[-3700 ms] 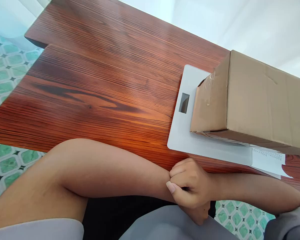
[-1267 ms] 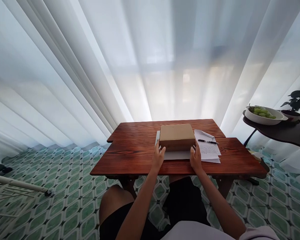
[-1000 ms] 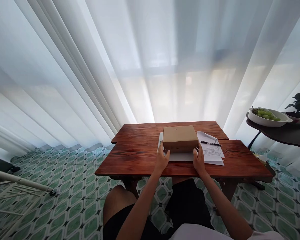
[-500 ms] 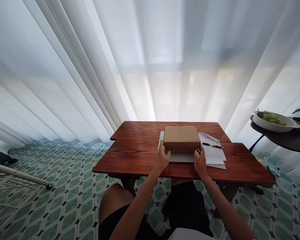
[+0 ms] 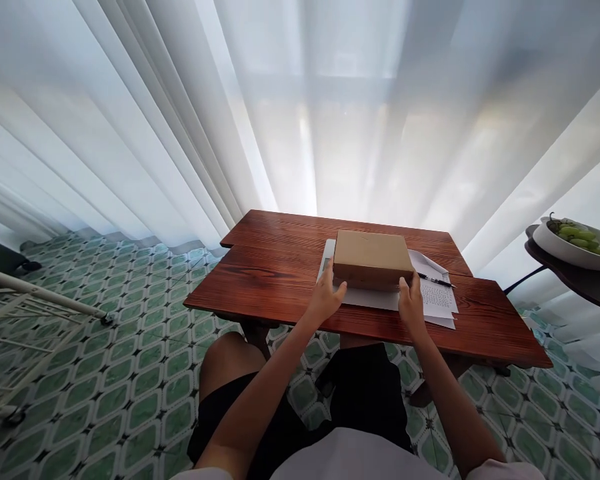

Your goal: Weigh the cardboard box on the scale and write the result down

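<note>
A brown cardboard box (image 5: 370, 253), lid closed, sits between my two hands over a flat pale grey slab (image 5: 370, 298), which sticks out at its left and front. My left hand (image 5: 327, 295) grips the box's left front corner, thumb toward the front face. At the right front corner, my right hand (image 5: 411, 301) holds it with bent fingers. Whether the box rests fully on the slab or is slightly raised, I cannot tell. Right of the box lie sheets of written paper (image 5: 437, 303), with a black pen (image 5: 436, 280) across them.
The wooden table (image 5: 260, 273) has a stepped outline. To the right, a dark stand (image 5: 570, 277) carries a white bowl (image 5: 575, 252) of green grapes (image 5: 583, 237). White curtains (image 5: 350, 147) hang behind. A white metal rack (image 5: 45, 293) stands on the tiled floor at left.
The view has tilted and shifted, so the table appears higher and turned slightly. Both hands stay on the box, which keeps about the same place over the slab.
</note>
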`<state>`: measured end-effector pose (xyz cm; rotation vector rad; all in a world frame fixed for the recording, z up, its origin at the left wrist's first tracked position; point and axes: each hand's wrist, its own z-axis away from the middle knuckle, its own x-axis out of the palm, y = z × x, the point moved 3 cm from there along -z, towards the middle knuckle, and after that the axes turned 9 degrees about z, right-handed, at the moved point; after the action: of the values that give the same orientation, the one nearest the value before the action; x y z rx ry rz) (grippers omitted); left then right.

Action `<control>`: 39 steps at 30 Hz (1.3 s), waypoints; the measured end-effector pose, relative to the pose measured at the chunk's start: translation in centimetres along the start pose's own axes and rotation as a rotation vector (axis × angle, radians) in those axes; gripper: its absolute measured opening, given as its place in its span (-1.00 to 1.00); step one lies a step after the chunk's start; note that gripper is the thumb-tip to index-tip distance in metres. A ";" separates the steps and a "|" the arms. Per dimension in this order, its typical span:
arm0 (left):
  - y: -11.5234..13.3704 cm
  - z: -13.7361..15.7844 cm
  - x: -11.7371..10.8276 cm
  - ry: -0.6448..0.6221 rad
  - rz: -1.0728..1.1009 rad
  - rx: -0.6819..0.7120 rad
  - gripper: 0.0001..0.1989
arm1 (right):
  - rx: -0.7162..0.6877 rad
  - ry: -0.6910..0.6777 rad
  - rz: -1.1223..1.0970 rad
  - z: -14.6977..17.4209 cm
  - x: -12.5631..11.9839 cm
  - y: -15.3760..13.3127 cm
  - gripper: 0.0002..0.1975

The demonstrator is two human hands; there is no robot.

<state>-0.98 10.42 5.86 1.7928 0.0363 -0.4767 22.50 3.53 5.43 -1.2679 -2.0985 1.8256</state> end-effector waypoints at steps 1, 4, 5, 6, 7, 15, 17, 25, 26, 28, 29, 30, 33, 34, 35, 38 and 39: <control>0.1 0.0 0.0 -0.011 0.015 -0.006 -0.23 | 0.009 -0.009 0.011 -0.1 -0.2 -0.2 -0.33; 0.4 0.1 0.1 -0.021 0.047 -0.004 -0.22 | 0.029 -0.018 0.039 -0.2 -0.6 -0.6 -0.32; 0.4 0.1 0.2 -0.019 0.053 -0.003 -0.22 | 0.033 -0.015 0.044 -0.2 -0.6 -0.7 -0.32; 0.4 0.1 0.2 -0.017 0.057 -0.002 -0.21 | 0.034 -0.011 0.046 -0.2 -0.6 -0.8 -0.31; 0.5 0.1 0.2 -0.015 0.060 -0.002 -0.20 | 0.030 -0.008 0.045 -0.2 -0.6 -0.9 -0.31; 2.3 0.8 0.3 -0.067 0.097 -0.085 -0.16 | -0.019 0.012 0.042 0.1 -0.6 -1.3 -0.38; 2.6 0.9 0.2 -0.074 0.112 -0.098 -0.16 | -0.025 0.015 0.053 0.2 -0.8 -1.5 -0.38; 2.9 0.6 -1.2 0.009 0.116 -0.056 -0.14 | -0.077 0.008 0.038 0.8 -0.3 -3.7 -0.42; 2.9 0.6 -1.5 0.023 0.114 -0.049 -0.14 | -0.081 0.007 0.028 0.8 -0.1 -4.1 -0.42; 3.0 0.6 -2.1 0.055 0.107 -0.026 -0.14 | -0.081 0.004 0.007 0.9 0.5 -4.7 -0.42; 3.1 0.6 -2.5 0.072 0.099 -0.015 -0.13 | -0.079 0.001 -0.002 0.9 0.9 -5.0 -0.42; 3.1 0.6 -2.9 0.090 0.091 -0.005 -0.13 | -0.077 -0.002 -0.009 0.9 1.2 -5.3 -0.41; 3.3 0.8 -4.3 0.152 0.073 -0.008 -0.12 | -0.092 -0.019 -0.020 1.0 2.5 -6.2 -0.39; 3.3 0.8 -4.9 0.176 0.070 -0.014 -0.12 | -0.102 -0.028 -0.019 1.0 2.9 -6.6 -0.38; 3.2 0.9 -5.4 0.198 0.069 -0.018 -0.11 | -0.115 -0.037 -0.016 1.1 3.4 -6.9 -0.38; 2.9 1.1 -7.1 0.240 0.083 -0.009 -0.10 | -0.150 -0.080 -0.019 1.3 4.8 -8.2 -0.37; 2.7 1.3 -7.7 0.248 0.091 -0.001 -0.10 | -0.156 -0.097 -0.029 1.4 5.4 -8.6 -0.37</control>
<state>-7.65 10.17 10.66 1.8347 0.1271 -0.1875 13.75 6.23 10.08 -1.1958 -2.3387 1.7756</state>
